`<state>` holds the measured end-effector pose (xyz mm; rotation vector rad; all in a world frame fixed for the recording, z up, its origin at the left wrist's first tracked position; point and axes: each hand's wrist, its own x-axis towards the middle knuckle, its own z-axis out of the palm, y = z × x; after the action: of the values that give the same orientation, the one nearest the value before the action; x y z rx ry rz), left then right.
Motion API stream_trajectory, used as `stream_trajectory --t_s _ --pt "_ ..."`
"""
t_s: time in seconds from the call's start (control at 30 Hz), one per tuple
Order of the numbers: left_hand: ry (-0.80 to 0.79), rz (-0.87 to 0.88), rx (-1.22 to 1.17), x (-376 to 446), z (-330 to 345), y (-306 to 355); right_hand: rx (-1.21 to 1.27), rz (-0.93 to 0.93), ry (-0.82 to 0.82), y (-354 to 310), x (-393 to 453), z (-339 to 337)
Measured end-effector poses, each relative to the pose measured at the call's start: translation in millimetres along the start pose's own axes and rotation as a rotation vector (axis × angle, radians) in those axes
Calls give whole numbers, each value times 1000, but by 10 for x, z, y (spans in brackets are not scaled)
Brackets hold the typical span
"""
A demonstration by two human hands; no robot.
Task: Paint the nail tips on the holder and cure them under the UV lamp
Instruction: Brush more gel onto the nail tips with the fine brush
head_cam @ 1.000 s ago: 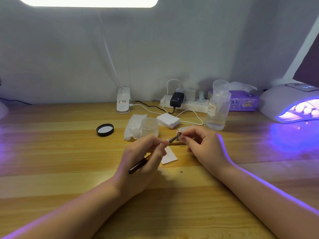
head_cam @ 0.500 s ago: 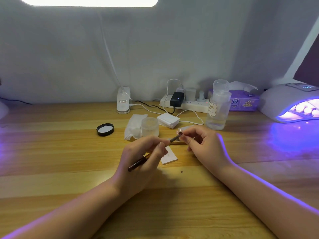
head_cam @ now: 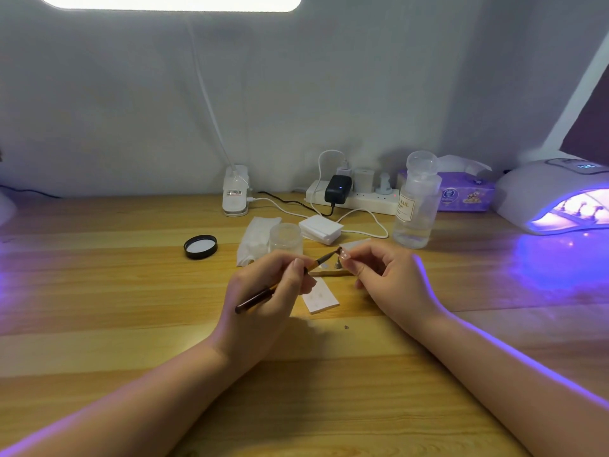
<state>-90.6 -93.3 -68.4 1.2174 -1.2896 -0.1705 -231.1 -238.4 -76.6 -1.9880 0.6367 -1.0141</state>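
The principal risk was a smeared coat. The left hand (head_cam: 263,291) gripped the brush (head_cam: 286,282) like a pen, bristles at the nail tip (head_cam: 344,255), which the right hand (head_cam: 392,285) pinched between thumb and fingers, just above the holder (head_cam: 333,272). The tip was small and the pinch sat close to the wet area; a slip of either grip would probably put polish on the fingers. A further hazard was the open jar (head_cam: 286,237), just behind the left hand: a careless return stroke could tip it.

The UV lamp (head_cam: 553,196), lit violet, stood well to the right of the holder, so any carry across would need a steady hand.

The table (head_cam: 99,291) was pale striped wood against a plain grey wall. Behind the holder lay a power strip (head_cam: 356,197), a clear bottle (head_cam: 417,206), a tissue pack (head_cam: 468,194) and a black lid (head_cam: 200,247) to the left.
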Motion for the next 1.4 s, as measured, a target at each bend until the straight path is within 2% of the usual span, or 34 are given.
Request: stream_trajectory --t_s 0.17,0.53,0.67,0.8,0.97,1.1,1.27,1.4 --pt "34 -6 11 -4 11 -2 -11 -4 -12 -32 -16 -10" --pt "-85 56 26 -16 -25 5 -64 -53 41 -15 -20 -8" --pt "-73 41 37 -23 -40 -1 -51 -50 46 -21 -20 3" --pt "-37 97 71 -19 -20 -7 -57 -52 42 -23 -24 0" --pt "-72 167 119 2 -12 7 -88 -64 83 -20 -24 2" --pt "-108 141 131 -5 -27 14 -113 -90 97 -41 -32 -6" --pt "-22 136 124 -19 -24 35 -102 -78 96 -45 -29 -5" --pt "-21 133 102 -11 -10 5 -89 -56 91 -53 -33 4"
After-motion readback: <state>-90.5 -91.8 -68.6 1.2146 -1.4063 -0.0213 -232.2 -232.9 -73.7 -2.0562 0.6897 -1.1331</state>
